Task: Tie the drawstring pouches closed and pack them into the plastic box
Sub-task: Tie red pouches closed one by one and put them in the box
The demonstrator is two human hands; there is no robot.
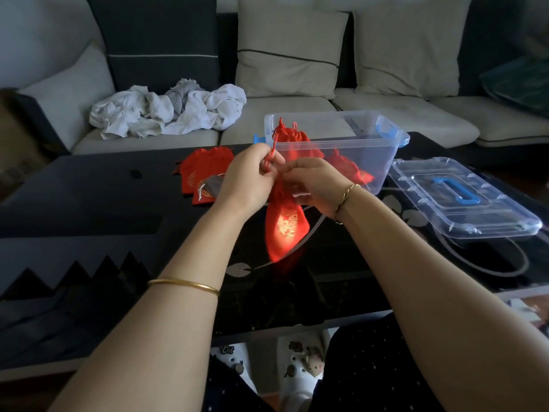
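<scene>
A red drawstring pouch point(283, 227) with gold print hangs over the black table, held at its neck by both hands. My left hand point(248, 179) pinches the red drawstring, which runs up from its fingers. My right hand point(315, 182) grips the pouch's gathered top just beside it. Behind the hands stands the clear plastic box point(383, 157) with blue latches, holding red pouches point(292, 144). More red pouches point(203, 173) lie in a pile on the table to the left, with a grey pouch point(212, 182) among them.
The box's clear lid point(463, 197) with a blue handle lies on the table at the right. A sofa with cushions and a heap of white cloth point(169, 111) runs behind the table. My knees and slippers are below the table's near edge.
</scene>
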